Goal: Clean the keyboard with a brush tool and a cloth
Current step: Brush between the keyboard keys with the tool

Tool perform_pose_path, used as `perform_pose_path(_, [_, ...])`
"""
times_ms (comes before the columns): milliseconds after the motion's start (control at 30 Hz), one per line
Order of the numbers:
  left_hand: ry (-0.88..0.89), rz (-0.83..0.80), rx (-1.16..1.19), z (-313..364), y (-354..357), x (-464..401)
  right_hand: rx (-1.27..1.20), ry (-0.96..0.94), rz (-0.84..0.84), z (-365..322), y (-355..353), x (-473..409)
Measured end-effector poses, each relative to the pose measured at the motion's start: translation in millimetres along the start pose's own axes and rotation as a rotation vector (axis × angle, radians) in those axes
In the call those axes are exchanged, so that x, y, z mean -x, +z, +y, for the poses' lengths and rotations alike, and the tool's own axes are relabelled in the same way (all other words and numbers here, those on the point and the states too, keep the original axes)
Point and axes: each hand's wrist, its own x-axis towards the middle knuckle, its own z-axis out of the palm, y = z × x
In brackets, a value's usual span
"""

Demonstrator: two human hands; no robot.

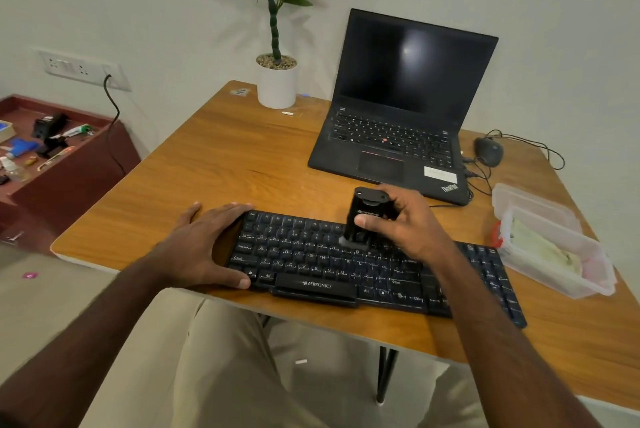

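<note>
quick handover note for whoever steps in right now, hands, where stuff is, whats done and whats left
Left hand: rests on the keyboard's left end, fingers curled round its edge, steadying it.
Right hand: grips the black brush tool upright, bristle end down on the upper key rows near the middle.
Keyboard lies at the front edge of the table, in front of the laptop.
A clear tub at the right holds something pale, perhaps the cloth; I cannot tell.
Done: brushing is under way; how much is covered cannot be told.
Left: finish brushing, then wipe with the cloth.
</note>
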Motion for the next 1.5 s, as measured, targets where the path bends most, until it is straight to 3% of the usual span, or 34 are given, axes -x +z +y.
perform_pose_path(100, [-0.048,-0.016,-0.023,10,-1,-2,-0.002,-0.046,0.067,0,-16,10])
perform_pose_path(200, [-0.023,0.081,-0.202,48,7,-7,-0.015,-0.101,0.137,-1,-20,14])
perform_pose_path(400, [0.072,0.044,-0.281,121,37,-38,0.025,-0.074,0.099,-4,8,7])
perform_pose_path(633, [0.070,0.044,-0.287,119,40,-45,0.116,-0.025,0.025,3,-12,15])
perform_pose_path(867, [0.078,-0.022,-0.300,123,35,-46,-0.027,-0.036,0.104,-5,-21,17])
perform_pose_path(1000, [0.075,-0.020,-0.295,123,36,-46,0.046,-0.051,0.057,-2,1,10])
perform_pose_path(1133, [0.076,-0.024,-0.299,121,36,-44,0.096,0.005,0.022,4,-25,17])
perform_pose_path(1267, [0.081,-0.028,-0.292,120,37,-45,0.071,-0.002,0.103,8,-54,27])
perform_pose_path(1500, [0.068,-0.055,-0.288,124,34,-47,-0.034,-0.007,0.127,10,-30,28])
